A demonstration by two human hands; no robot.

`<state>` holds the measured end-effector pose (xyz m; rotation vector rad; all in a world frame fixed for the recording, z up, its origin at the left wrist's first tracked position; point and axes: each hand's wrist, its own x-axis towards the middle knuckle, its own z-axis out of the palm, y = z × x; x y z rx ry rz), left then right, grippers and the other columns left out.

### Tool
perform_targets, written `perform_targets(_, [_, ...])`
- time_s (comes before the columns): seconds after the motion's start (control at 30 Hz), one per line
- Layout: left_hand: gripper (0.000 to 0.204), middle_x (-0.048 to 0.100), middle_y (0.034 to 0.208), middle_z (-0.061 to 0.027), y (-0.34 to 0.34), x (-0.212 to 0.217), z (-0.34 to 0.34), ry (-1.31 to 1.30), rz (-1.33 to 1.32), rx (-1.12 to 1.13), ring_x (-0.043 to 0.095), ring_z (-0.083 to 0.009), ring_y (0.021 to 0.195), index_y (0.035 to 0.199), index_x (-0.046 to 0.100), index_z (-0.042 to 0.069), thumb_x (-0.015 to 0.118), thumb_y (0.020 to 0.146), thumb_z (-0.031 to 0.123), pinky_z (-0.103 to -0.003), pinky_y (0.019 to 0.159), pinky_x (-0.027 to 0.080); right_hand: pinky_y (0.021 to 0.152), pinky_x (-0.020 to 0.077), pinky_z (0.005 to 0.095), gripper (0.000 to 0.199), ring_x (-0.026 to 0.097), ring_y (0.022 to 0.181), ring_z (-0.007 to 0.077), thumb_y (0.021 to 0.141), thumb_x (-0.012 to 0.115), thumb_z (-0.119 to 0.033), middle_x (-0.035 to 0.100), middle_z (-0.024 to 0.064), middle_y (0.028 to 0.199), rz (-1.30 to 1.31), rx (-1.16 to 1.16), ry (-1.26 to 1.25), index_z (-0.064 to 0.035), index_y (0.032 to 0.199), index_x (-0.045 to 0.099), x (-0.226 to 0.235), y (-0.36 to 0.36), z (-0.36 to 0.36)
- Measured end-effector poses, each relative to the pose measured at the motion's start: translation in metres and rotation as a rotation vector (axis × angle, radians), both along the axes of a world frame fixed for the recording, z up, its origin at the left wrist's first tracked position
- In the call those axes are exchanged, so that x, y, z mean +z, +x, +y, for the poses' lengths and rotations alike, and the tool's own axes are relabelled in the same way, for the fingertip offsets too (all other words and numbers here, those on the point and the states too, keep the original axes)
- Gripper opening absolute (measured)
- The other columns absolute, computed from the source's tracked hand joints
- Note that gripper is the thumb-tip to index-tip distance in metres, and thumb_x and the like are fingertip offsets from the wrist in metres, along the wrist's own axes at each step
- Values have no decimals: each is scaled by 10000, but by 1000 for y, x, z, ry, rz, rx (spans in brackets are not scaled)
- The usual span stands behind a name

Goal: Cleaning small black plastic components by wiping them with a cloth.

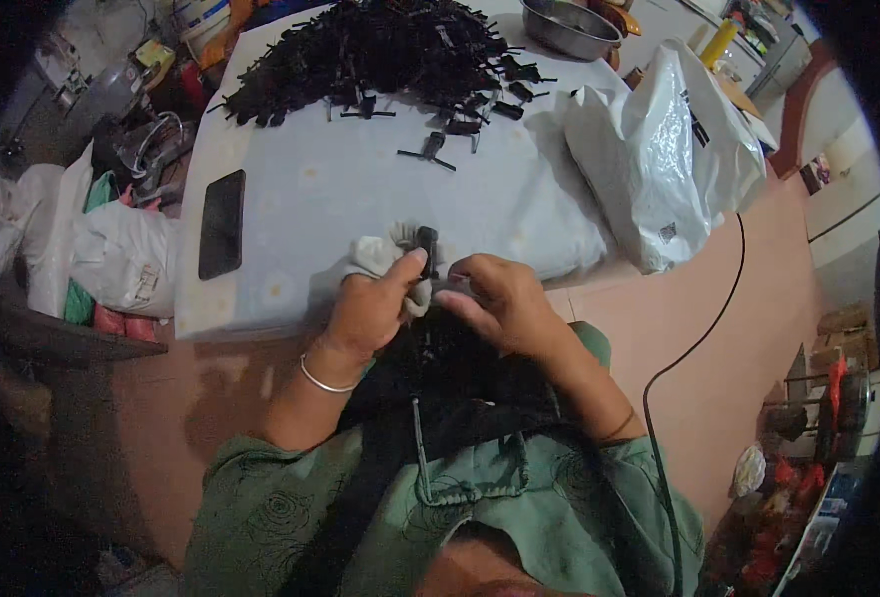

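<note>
My left hand (368, 303) is closed on a small black plastic part (426, 249), held upright under the thumb at the table's near edge. Bunched in the same hand is a whitish cloth (372, 253), possibly a glove. Just to the right of the part is my right hand (499, 298), its fingers bent and its thumb apart from the forefinger; I see nothing between them. Across the far side of the table spreads a big pile of similar black parts (380, 55), many with thin crossbars. One loose T-shaped black part (428, 153) lies nearer to me.
A pale cloth covers the table (291, 199). At left lies a black phone (222, 225); at right stands a large white plastic bag (649, 159). A metal bowl (571, 28) is at the far right. Filled bags (121, 254) sit left of the table. A black cable (703, 343) hangs at right.
</note>
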<state>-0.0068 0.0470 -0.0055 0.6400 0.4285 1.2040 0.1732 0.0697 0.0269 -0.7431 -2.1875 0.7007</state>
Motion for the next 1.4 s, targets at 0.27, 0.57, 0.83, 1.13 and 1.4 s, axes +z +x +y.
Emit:
perform_targets(0.27, [213,549,752,-8,23,24,-17,185,652,284,518,-48,642,1040,506,5,507,834,61,-185,516,429,478,387,293,167,481,511,171,785,611,-135,499,120,621,93,-223,-32,2,745,526,-6,-12,4])
perform_targets(0.57, [251,569,894,-57,22,22,-19,358,1083,421,541,-115,812,1035,516,-19,525,785,9,-241,705,454,524,365,248,252,389,586,67,892,470,-192,444,-19,592,24,-11,-407,5,742,516,-7,-9,0])
perform_targets(0.83, [274,572,895,-112,23,21,-18,680,1470,576,571,-182,807,1024,519,-22,560,756,19,-272,709,459,516,375,279,290,393,573,81,911,432,-231,451,5,578,369,-43,-652,0,773,540,-33,-26,-3])
perform_targets(1.13, [228,551,793,-39,19,17,-8,382,968,512,521,-127,654,1034,486,16,536,817,68,-253,583,441,661,422,218,154,495,733,70,848,538,-125,567,29,796,166,-78,-441,8,924,547,-20,-1,2])
perform_targets(1.4, [249,497,776,12,13,11,-10,69,541,338,456,-58,590,1096,458,18,488,854,72,-200,499,390,666,434,228,161,522,733,84,806,583,-84,590,47,805,167,13,-292,5,939,562,-21,12,8])
